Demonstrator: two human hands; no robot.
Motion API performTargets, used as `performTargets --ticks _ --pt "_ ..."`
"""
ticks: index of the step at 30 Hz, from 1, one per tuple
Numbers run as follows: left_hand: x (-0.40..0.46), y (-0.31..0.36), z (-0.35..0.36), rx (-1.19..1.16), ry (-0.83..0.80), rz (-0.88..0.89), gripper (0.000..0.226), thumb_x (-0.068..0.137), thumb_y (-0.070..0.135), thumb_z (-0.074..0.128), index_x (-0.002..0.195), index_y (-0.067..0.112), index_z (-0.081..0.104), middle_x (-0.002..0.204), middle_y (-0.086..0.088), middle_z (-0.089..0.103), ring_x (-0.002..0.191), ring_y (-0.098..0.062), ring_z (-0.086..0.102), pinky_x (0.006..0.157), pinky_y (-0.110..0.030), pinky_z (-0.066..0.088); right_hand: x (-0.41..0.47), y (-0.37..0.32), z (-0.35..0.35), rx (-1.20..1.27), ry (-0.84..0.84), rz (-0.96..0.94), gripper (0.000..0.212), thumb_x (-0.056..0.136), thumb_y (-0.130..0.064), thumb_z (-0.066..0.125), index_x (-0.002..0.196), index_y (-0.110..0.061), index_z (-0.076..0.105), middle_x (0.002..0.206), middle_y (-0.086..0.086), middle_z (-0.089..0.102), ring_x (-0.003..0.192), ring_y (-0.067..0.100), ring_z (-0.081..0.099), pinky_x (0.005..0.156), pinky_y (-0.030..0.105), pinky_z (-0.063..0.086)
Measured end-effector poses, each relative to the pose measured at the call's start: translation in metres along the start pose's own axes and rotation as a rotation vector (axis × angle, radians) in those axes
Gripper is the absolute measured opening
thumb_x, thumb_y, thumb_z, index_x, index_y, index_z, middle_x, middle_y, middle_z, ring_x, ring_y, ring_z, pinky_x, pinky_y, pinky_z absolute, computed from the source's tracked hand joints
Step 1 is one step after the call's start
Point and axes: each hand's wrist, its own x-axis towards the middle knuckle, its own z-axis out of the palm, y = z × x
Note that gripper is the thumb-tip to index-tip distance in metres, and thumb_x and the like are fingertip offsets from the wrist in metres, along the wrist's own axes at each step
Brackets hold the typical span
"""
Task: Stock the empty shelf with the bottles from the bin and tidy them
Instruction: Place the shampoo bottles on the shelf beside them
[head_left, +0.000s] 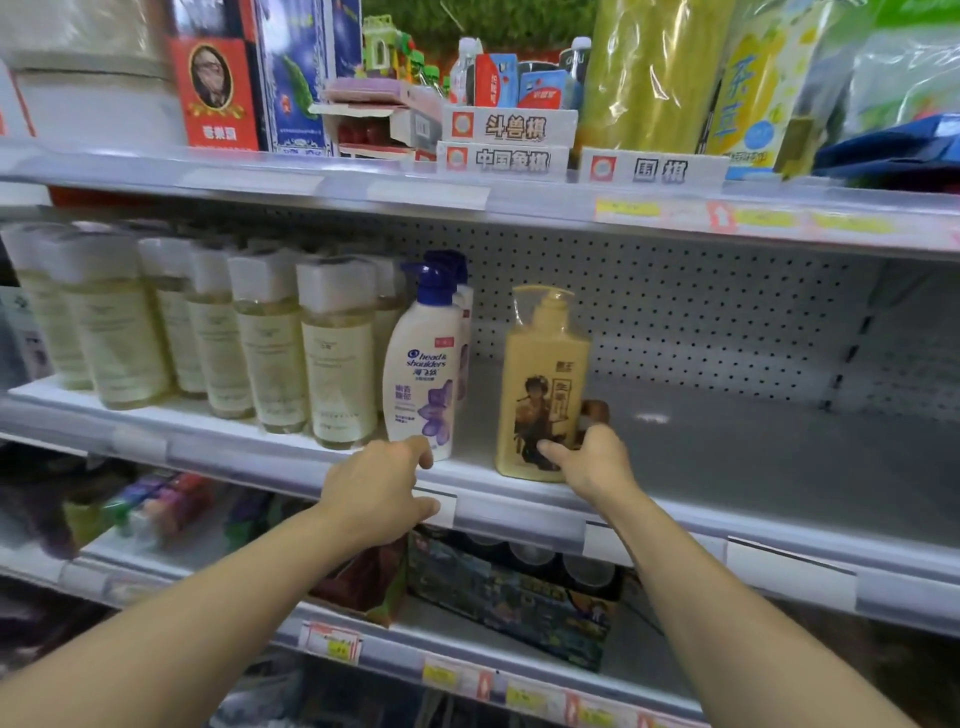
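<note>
A second blue-capped bottle is mostly hidden behind the white Head & Shoulders bottle (425, 364). Both arms reach forward. The right hand (587, 457) grips the base of the yellow pump bottle (543, 384), upright near the middle shelf's (727, 457) front edge. The left hand (376, 488), fingers loosely curled, holds nothing; its fingertips touch the white bottle's base.

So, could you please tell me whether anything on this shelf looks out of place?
Nothing looks spilled or damaged. The yellow pump bottle, gripped by the right hand, stands apart from the white shampoo bottle, leaving a gap in the row.
</note>
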Motion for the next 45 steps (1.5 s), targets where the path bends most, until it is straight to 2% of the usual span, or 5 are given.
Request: performTargets --ticks 8,27,35,41,45 --pt "-0.003 -0.01 0.0 0.011 0.011 -0.058 0.042 0.083 0.045 0.066 0.117 0.028 0.049 0.109 0.007 0.059 0.1 -0.017 0.057 0.081 -0.033 0.049 0.024 -0.016 0.043 -0.047 0.058 -0.054 0.047 0.083 -0.026 0.07 0.11 -0.017 0.033 0.114 0.01 0.059 0.097 0.03 0.06 0.081 0.043 0.054" --pt "-0.004 -0.012 0.006 0.081 0.009 -0.076 0.043 0.084 0.044 0.064 0.12 0.027 0.046 0.114 0.003 0.059 0.105 -0.019 0.056 0.085 -0.036 0.048 0.065 -0.026 0.06 -0.218 0.2 0.072 0.06 0.087 -0.029 0.065 0.131 -0.002 0.036 0.132 0.019 0.042 0.12 0.036 0.047 0.09 0.043 0.045" --pt "-0.008 -0.018 0.019 0.099 -0.012 -0.089 0.043 0.085 0.043 0.063 0.122 0.028 0.047 0.114 0.005 0.061 0.108 -0.019 0.056 0.077 -0.032 0.044 0.062 -0.018 0.06 -0.399 0.141 -0.024 0.036 0.093 -0.025 0.054 0.122 -0.006 0.046 0.124 0.017 0.052 0.114 0.035 0.051 0.089 0.041 0.046" --pt "-0.019 -0.02 0.027 0.086 -0.047 -0.094 0.046 0.084 0.044 0.065 0.122 0.026 0.048 0.113 0.004 0.06 0.106 -0.019 0.057 0.078 -0.033 0.044 0.014 -0.022 0.039 -0.532 0.048 -0.237 0.047 0.086 -0.028 0.065 0.124 -0.008 0.045 0.121 0.015 0.051 0.113 0.033 0.047 0.088 0.04 0.048" --pt "-0.03 -0.021 0.031 0.052 -0.077 -0.079 0.041 0.084 0.042 0.066 0.117 0.025 0.049 0.11 0.002 0.061 0.101 -0.018 0.059 0.081 -0.034 0.048 -0.036 -0.026 0.027 -0.582 -0.09 -0.336 0.064 0.086 -0.035 0.066 0.138 -0.012 0.037 0.136 0.012 0.044 0.127 0.03 0.035 0.101 0.041 0.039"
